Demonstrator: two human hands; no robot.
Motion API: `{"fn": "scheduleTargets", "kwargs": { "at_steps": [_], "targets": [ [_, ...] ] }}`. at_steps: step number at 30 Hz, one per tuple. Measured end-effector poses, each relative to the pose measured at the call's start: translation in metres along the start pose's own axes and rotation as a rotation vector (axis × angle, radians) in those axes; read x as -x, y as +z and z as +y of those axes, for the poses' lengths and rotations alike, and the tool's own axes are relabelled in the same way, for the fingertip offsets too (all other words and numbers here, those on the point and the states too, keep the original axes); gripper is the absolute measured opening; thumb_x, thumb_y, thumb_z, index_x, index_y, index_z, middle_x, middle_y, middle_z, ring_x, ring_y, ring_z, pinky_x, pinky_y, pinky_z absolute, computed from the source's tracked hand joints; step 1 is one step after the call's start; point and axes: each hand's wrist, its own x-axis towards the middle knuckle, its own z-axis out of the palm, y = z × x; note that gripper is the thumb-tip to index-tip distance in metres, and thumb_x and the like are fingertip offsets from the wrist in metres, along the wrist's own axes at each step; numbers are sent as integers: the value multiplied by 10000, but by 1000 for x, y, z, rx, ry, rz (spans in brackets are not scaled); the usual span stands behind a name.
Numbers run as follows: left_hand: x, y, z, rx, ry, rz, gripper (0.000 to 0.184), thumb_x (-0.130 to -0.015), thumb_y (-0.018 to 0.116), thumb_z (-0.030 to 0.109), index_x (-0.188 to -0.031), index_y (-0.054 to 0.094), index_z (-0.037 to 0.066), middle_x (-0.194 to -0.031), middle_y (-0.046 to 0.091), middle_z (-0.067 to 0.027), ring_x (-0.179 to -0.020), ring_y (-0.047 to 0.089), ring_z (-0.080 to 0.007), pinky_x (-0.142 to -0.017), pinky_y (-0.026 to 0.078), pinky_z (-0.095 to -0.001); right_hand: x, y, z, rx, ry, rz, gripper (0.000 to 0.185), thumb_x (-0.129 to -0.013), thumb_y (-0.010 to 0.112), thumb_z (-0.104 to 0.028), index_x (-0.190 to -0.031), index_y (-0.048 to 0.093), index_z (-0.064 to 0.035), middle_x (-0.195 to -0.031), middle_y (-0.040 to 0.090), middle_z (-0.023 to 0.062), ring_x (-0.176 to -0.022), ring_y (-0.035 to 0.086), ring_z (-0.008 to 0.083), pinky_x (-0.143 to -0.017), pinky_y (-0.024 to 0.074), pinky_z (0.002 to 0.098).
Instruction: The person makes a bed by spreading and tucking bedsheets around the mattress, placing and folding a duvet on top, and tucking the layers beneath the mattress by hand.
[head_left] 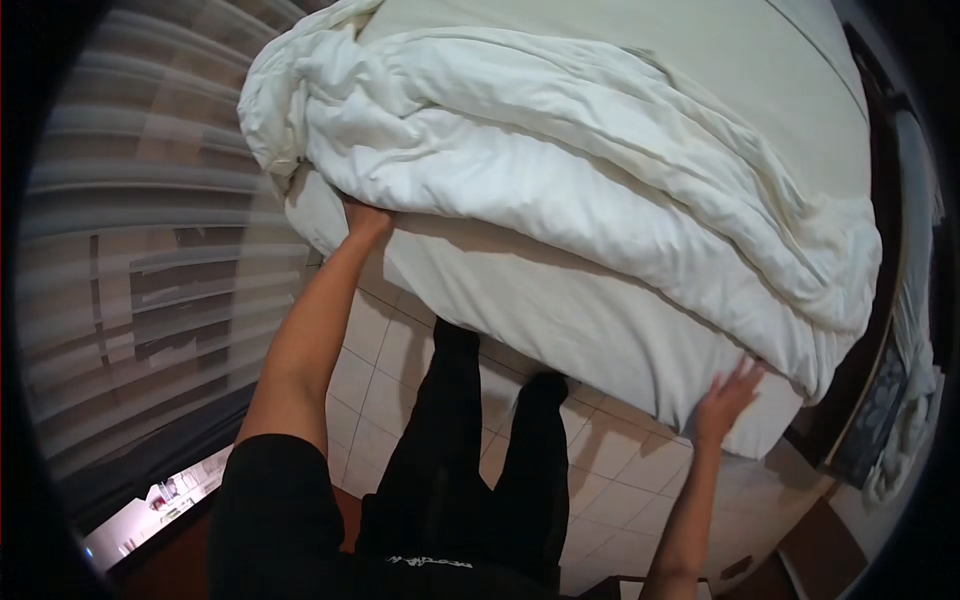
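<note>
A white duvet point(520, 180) lies bunched across the bed, over a cream sheet point(540, 290) that hangs down the near side. My left hand point(367, 218) is at the duvet's lower edge near the left corner of the bed; its fingers are hidden under or behind the fabric. Near the right corner, my right hand point(730, 400) rests against the sheet just below the duvet's edge, its fingers spread and holding nothing.
Sheer striped curtains point(160, 220) hang at the left. Pale floor tiles point(370, 350) show beside the bed, around my legs in black trousers point(440, 430). At the right, grey cloth point(905, 400) hangs by a dark frame.
</note>
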Motion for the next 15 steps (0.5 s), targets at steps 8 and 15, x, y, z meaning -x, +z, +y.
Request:
{"fn": "scheduleTargets", "kwargs": {
  "at_steps": [8, 15],
  "targets": [
    [-51, 83, -320, 601, -824, -413, 640, -851, 450, 528, -1296, 479, 69, -1297, 514, -154, -1238, 436, -311, -964, 384, -480, -57, 12, -338, -237, -271, -326, 472, -868, 507, -356, -1229, 530, -52, -1268, 497, 199, -1202, 426, 371, -1048, 242, 485],
    [-2, 42, -251, 1490, -1290, -581, 688, -868, 473, 561, -1294, 470, 21, -1280, 524, -119, -1193, 474, -212, -966, 402, -403, -59, 116, -423, -527, -442, -286, 516, -925, 448, -402, -1330, 425, -83, -1344, 451, 129, -1254, 398, 283, -1049, 300, 396]
  ]
}}
